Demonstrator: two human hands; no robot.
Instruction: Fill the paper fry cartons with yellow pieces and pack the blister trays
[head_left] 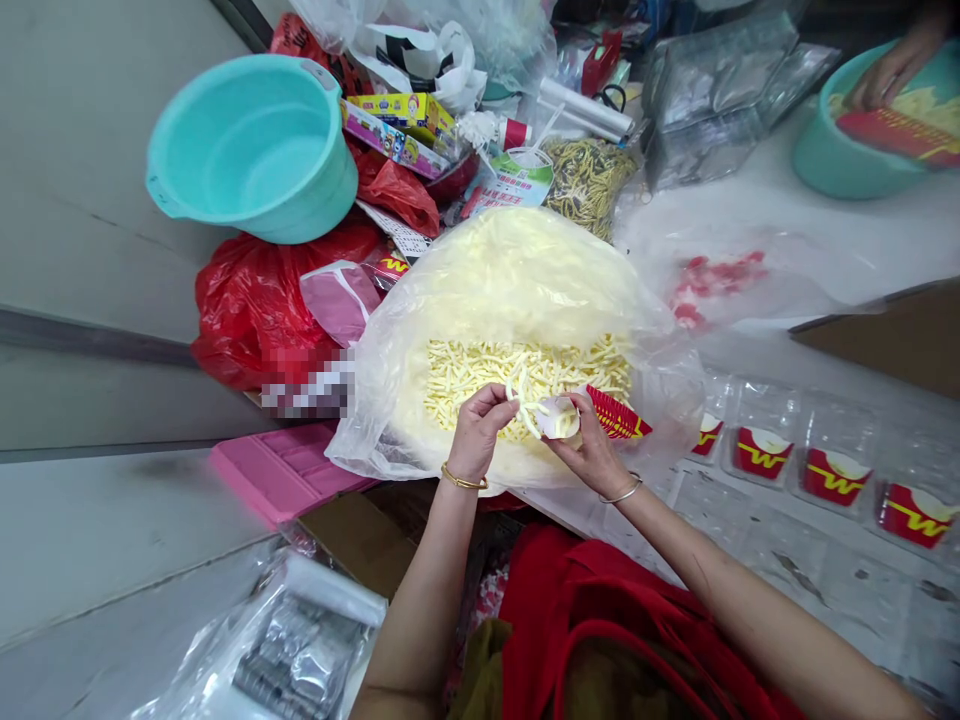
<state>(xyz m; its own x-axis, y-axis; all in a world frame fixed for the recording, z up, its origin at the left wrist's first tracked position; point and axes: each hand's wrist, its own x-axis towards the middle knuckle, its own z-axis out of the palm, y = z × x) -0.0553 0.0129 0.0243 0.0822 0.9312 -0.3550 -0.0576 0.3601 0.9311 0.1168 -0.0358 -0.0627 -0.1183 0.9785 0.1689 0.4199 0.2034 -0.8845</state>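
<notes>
Many strips [487, 365] in bag [525, 280], handheld carton [553, 424]

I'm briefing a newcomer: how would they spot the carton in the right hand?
Find the big cloudy bag of pale strips, mid-picture. At its near side, the right hand holds the carton. Unlike the red stack alongside, it shows an open, whitish mouth.

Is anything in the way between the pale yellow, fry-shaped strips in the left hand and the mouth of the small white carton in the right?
Nothing visible. The strips pinched in the left hand are right at the open mouth of the carton; the translucent plastic bag lies below.
</notes>
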